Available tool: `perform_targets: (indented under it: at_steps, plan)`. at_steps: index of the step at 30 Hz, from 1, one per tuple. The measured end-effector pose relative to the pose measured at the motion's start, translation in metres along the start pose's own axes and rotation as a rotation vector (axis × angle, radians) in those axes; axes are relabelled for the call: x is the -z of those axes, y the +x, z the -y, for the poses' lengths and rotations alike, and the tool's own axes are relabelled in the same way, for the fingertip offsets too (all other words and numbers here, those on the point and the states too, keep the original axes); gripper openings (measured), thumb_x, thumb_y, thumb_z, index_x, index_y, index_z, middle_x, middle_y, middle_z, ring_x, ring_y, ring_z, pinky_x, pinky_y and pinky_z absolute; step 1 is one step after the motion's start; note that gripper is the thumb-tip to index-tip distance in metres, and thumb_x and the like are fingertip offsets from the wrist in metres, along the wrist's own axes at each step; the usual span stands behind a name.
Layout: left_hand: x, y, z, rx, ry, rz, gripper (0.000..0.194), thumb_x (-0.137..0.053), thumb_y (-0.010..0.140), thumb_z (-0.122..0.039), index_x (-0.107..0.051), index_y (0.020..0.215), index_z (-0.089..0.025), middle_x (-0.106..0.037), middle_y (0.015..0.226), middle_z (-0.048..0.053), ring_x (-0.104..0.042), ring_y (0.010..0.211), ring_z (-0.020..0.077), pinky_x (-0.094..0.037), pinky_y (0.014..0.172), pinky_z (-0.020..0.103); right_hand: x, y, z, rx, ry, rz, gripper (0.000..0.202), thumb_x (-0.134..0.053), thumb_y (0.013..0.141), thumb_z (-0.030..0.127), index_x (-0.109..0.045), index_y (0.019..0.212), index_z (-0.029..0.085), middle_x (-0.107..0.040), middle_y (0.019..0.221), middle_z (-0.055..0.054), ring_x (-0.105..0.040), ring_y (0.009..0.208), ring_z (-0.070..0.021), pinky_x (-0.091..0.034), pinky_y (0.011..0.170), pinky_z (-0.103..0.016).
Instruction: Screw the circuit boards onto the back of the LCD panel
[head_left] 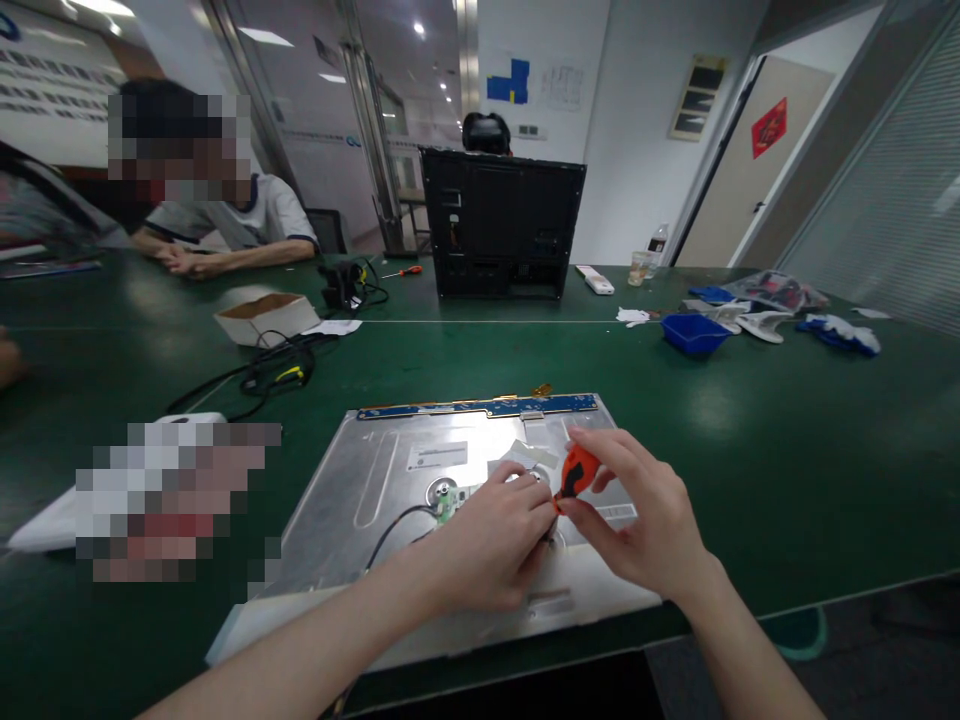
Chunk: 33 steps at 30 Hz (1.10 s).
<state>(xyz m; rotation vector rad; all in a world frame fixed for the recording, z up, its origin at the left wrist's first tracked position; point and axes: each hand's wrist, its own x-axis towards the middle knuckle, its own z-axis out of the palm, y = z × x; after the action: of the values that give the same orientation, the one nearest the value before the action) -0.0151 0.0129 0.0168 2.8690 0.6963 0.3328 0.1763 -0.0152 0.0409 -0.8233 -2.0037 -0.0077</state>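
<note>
Screwdriver (579,470), orange-and-black handle: over the metal panel (337,485), pinched in my right hand (649,510). My left hand (499,530): fingers bent near the screwdriver's lower end; whether gripping anything, I cannot tell. Green circuit board (452,500): on the panel, beside that hand. Blue circuit strip (472,408): along the panel's far edge. Black casing (502,225): upright beyond the panel. Blue tray (694,336): beyond the panel, rightward.

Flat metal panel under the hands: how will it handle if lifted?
The metal panel is probably fairly stiff, given its sheet-metal face with pressed grooves, but may flex a little, being broad. The blue circuit board looks exposed along the far edge, so likely fragile to grip there. The dark cable curves loosely and would probably flop or drag.
</note>
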Motion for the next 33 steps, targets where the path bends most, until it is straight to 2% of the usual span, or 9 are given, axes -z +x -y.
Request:
perform_targets:
  at_steps: [2,5,11,15,22,27,33]
  plan:
    - [0.001,0.0,0.0,0.001,0.0,0.001,0.007,-0.057,0.077,-0.018,-0.059,0.083,-0.018,-0.065,0.091,0.007,-0.059,0.09,0.0244,-0.035,0.098,0.045,0.001,0.0,0.001,-0.015,0.017,0.026,0.057,-0.057,0.087,0.015,-0.039,0.141,0.022,-0.066,0.108,-0.007,-0.064,0.078,-0.0157,-0.058,0.068,-0.03]
    - [0.002,0.0,0.001,0.004,-0.013,0.005,0.008,-0.056,0.076,-0.018,-0.059,0.084,-0.019,-0.065,0.091,0.007,-0.059,0.087,0.0241,-0.035,0.097,0.045,0.002,0.0,0.001,-0.029,0.043,0.028,0.059,-0.056,0.085,0.011,-0.038,0.14,0.021,-0.067,0.1,-0.005,-0.063,0.074,-0.0141,-0.056,0.062,-0.026]
    - [0.002,0.0,0.001,0.022,-0.034,0.004,0.014,-0.055,0.076,-0.018,-0.059,0.089,-0.018,-0.066,0.096,0.008,-0.059,0.091,0.0249,-0.036,0.096,0.045,-0.002,-0.003,-0.003,-0.008,0.03,-0.025,0.052,-0.065,0.085,0.017,-0.044,0.133,0.023,-0.063,0.089,-0.001,-0.06,0.068,-0.013,-0.053,0.057,-0.025]
    - [0.002,0.0,0.001,0.023,-0.037,0.003,0.011,-0.054,0.076,-0.018,-0.059,0.086,-0.018,-0.065,0.093,0.007,-0.058,0.089,0.0241,-0.036,0.096,0.044,0.0,-0.002,-0.004,-0.011,0.028,0.006,0.052,-0.066,0.085,0.019,-0.044,0.133,0.022,-0.063,0.092,-0.003,-0.061,0.071,-0.0137,-0.053,0.059,-0.026]
    - [-0.001,-0.001,0.002,0.013,-0.026,0.003,0.013,-0.056,0.076,-0.018,-0.06,0.088,-0.019,-0.065,0.096,0.008,-0.058,0.091,0.0247,-0.034,0.099,0.046,0.006,-0.003,0.003,-0.025,0.032,0.068,0.059,-0.056,0.085,0.011,-0.037,0.14,0.019,-0.068,0.098,-0.003,-0.062,0.072,-0.0126,-0.054,0.064,-0.024]
    - [0.0,-0.001,0.002,0.008,-0.034,0.004,0.02,-0.055,0.077,-0.016,-0.061,0.096,-0.018,-0.065,0.1,0.008,-0.059,0.095,0.0258,-0.034,0.099,0.046,0.003,-0.01,0.0,-0.019,-0.009,0.011,0.055,-0.058,0.088,0.014,-0.038,0.138,0.021,-0.066,0.089,0.0,-0.061,0.065,-0.0117,-0.052,0.059,-0.024]
    - [0.0,-0.001,0.002,0.012,-0.061,-0.001,0.019,-0.054,0.077,-0.015,-0.061,0.094,-0.018,-0.065,0.097,0.008,-0.059,0.093,0.0249,-0.036,0.094,0.045,0.004,-0.014,-0.001,0.014,-0.025,-0.031,0.053,-0.063,0.087,0.017,-0.04,0.135,0.021,-0.066,0.089,-0.001,-0.063,0.071,-0.0134,-0.051,0.058,-0.024]
